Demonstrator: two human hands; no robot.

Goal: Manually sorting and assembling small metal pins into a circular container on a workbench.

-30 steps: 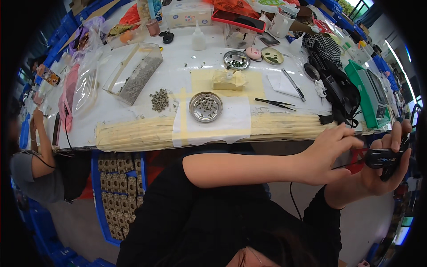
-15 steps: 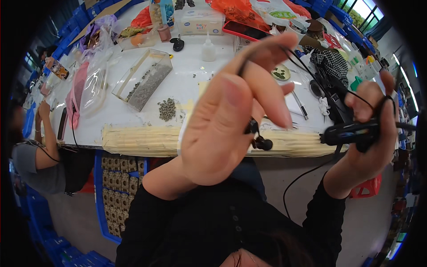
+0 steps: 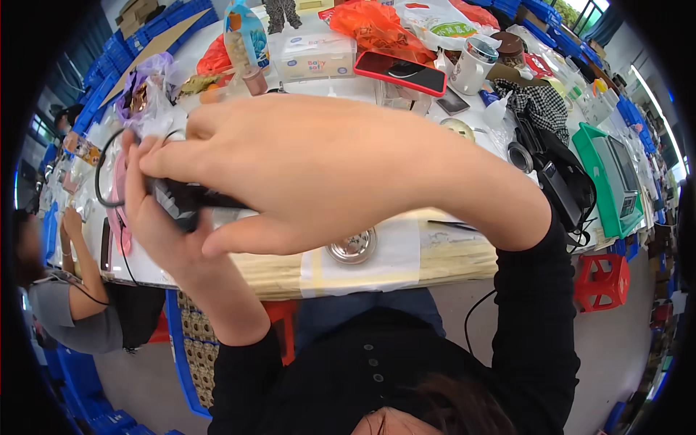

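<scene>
Gripping a small black device (image 3: 185, 201) with trailing cable, both hands' fingers (image 3: 156, 163) clasp it.

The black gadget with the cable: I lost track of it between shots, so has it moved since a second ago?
Yes. The black gadget has gone from the right end of the table to its left end, now held by both hands.

Between the hands, the small device (image 3: 190, 199) is black with a black cord (image 3: 101, 170) looping off it. Beyond the hands lie a red phone (image 3: 400, 72) and an orange plastic bag (image 3: 370, 25). Right of the hands sit a black-and-white checked cloth (image 3: 544, 105), a green tray (image 3: 602, 181) and a red stool (image 3: 602, 279). Below them, a silvery round dish (image 3: 353, 246) rests on the white counter (image 3: 406, 250).
</scene>
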